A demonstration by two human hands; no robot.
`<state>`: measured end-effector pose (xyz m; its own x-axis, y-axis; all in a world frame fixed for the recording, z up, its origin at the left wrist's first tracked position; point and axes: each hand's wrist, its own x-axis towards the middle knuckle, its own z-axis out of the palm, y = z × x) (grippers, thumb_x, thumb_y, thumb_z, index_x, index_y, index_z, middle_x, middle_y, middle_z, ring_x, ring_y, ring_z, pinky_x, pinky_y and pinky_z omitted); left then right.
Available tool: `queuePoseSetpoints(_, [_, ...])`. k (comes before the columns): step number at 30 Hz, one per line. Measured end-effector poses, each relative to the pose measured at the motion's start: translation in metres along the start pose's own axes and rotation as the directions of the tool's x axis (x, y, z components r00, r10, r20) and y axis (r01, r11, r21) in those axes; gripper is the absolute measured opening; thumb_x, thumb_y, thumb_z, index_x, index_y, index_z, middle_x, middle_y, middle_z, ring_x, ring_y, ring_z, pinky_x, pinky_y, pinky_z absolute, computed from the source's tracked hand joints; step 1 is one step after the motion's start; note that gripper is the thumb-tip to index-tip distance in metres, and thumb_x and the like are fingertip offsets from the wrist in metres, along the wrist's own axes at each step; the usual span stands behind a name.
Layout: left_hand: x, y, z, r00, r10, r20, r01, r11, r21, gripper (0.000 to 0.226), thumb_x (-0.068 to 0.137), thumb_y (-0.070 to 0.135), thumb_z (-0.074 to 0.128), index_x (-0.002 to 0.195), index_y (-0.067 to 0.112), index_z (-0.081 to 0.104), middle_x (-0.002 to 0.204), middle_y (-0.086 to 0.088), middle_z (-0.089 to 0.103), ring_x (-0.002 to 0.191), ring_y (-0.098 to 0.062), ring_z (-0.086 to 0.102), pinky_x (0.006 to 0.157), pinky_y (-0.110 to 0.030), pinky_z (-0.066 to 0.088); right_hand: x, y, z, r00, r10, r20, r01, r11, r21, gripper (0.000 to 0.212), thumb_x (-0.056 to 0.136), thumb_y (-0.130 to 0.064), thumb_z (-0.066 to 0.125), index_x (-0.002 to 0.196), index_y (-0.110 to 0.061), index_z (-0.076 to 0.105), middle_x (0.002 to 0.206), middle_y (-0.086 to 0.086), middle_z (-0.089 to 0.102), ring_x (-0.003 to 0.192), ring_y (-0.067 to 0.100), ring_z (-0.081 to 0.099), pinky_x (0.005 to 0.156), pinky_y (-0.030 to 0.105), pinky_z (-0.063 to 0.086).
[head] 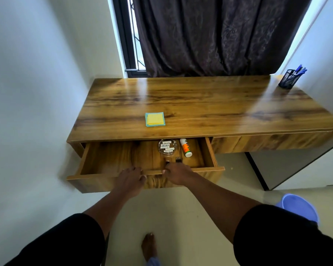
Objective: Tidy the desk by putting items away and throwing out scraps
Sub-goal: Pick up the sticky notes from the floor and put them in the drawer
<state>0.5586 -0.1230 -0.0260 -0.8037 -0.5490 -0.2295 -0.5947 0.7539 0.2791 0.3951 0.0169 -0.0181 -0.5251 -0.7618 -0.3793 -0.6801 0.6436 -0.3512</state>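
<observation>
- Both hands on the open drawer [112,160] front: left hand [130,176] gripping the edge, right hand [176,172] curled over it.
- Sticky notes [155,119] lie on the desktop [219,104], beyond both hands, roughly midway between them.

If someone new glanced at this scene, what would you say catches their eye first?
Probably the open drawer at the desk's left, with both hands, left and right, on its front edge. Inside sit a glass dish and a glue stick. On the desktop, bright sticky notes stand out.
</observation>
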Motion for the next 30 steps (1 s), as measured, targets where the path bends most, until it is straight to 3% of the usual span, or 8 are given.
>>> queuePoseSetpoints(3, [0.007,-0.003,-0.004,0.998,-0.018,0.058,0.02,0.999,-0.031,0.037,0.103,0.045,0.046,0.124,0.02,0.062,0.119,-0.002,0.066,0.11,-0.024,0.062,0.094,-0.041,0.053,-0.002,0.009,0.008,1.0,0.01,0.03,-0.01,1.0,0.008,0.045,0.106,-0.052,0.036,0.121,-0.021,0.064,0.117,0.005,0.067,0.111,0.026,0.061,0.1,0.046,0.046])
queuePoseSetpoints(7, [0.009,-0.001,-0.017,0.99,-0.051,0.129,0.061,0.995,-0.074,0.035,0.099,0.055,0.053,0.106,0.024,0.066,0.098,0.002,0.066,0.09,-0.016,0.063,0.085,-0.04,0.058,-0.009,0.009,0.009,1.0,0.021,-0.002,-0.021,0.999,-0.025,0.048,0.106,-0.053,0.034,0.117,-0.02,0.067,0.113,0.004,0.067,0.107,0.024,0.062,0.099,0.045,0.046])
queuePoseSetpoints(14, [0.005,0.006,-0.014,0.969,-0.085,0.234,0.098,0.994,-0.045,0.035,0.098,0.052,0.058,0.109,0.019,0.067,0.105,-0.002,0.065,0.099,-0.02,0.062,0.089,-0.038,0.055,-0.01,0.008,0.018,0.995,0.075,0.07,-0.071,0.995,-0.065,0.045,0.095,-0.061,0.047,0.11,-0.025,0.068,0.121,0.003,0.066,0.118,0.028,0.056,0.101,0.05,0.047])
queuePoseSetpoints(18, [-0.003,0.009,-0.004,0.965,-0.058,0.254,0.079,0.994,-0.073,0.035,0.101,0.045,0.058,0.108,0.012,0.067,0.105,-0.008,0.066,0.099,-0.024,0.064,0.08,-0.033,0.05,-0.011,0.012,0.022,0.983,0.039,0.178,-0.05,0.997,0.06,0.037,0.098,-0.053,0.051,0.103,-0.02,0.067,0.099,-0.002,0.061,0.102,0.022,0.06,0.082,0.035,0.05])
queuePoseSetpoints(20, [-0.006,0.007,-0.001,0.964,-0.067,0.257,0.096,0.99,-0.102,0.033,0.1,0.044,0.059,0.105,0.012,0.067,0.104,-0.008,0.066,0.099,-0.024,0.064,0.077,-0.031,0.047,-0.009,0.014,0.023,0.97,0.04,0.238,-0.067,0.992,0.105,0.033,0.098,-0.048,0.054,0.108,-0.019,0.067,0.108,0.002,0.063,0.11,0.026,0.06,0.084,0.035,0.047])
queuePoseSetpoints(23, [-0.008,0.005,0.001,0.955,-0.072,0.289,0.114,0.985,-0.132,0.031,0.098,0.043,0.061,0.103,0.013,0.069,0.103,-0.007,0.066,0.099,-0.022,0.064,0.081,-0.034,0.051,-0.007,0.015,0.025,0.951,0.073,0.302,-0.12,0.983,0.138,0.047,0.097,-0.041,0.06,0.135,-0.012,0.061,0.139,0.011,0.059,0.13,0.031,0.053,0.103,0.037,0.041])
queuePoseSetpoints(26, [-0.007,0.003,0.001,0.945,-0.07,0.32,0.113,0.987,-0.117,0.03,0.095,0.045,0.063,0.098,0.016,0.07,0.101,-0.005,0.066,0.098,-0.02,0.064,0.087,-0.037,0.054,-0.01,0.014,0.023,0.947,0.059,0.316,-0.111,0.982,0.152,0.053,0.096,-0.036,0.063,0.142,-0.01,0.054,0.142,0.011,0.058,0.124,0.03,0.056,0.101,0.038,0.041])
queuePoseSetpoints(30, [-0.003,0.001,0.001,0.936,-0.065,0.347,0.102,0.991,-0.088,0.028,0.091,0.046,0.066,0.093,0.019,0.07,0.096,-0.002,0.067,0.095,-0.018,0.064,0.087,-0.037,0.054,-0.008,0.015,0.021,0.941,0.059,0.333,-0.105,0.987,0.122,0.045,0.093,-0.029,0.065,0.132,-0.008,0.062,0.133,0.014,0.063,0.123,0.034,0.058,0.1,0.041,0.046])
